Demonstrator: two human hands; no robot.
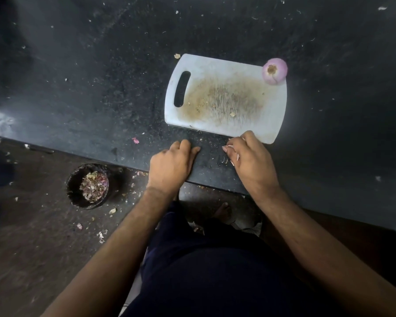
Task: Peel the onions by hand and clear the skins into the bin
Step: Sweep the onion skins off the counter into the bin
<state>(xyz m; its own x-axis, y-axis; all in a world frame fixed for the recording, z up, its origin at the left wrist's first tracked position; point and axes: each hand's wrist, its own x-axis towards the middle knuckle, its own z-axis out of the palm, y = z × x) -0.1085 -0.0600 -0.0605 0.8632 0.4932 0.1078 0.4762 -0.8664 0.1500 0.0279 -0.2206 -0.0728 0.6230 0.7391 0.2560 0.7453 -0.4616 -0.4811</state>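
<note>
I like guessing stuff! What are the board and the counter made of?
The board looks like white plastic: smooth, with a molded handle slot and a brown stain in the middle. The counter looks like dark polished stone, speckled and a bit shiny, though I can't be sure.

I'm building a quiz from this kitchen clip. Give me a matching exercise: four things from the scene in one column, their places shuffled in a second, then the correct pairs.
Things:
1. peeled onion
2. bin
3. left hand
4. right hand

Places:
A. on the floor below the counter edge
B. far right corner of the cutting board
C. at the board's near edge, pinching skin scraps
D. on the counter, left of the other hand

Pairs: 1-B, 2-A, 3-D, 4-C
</note>
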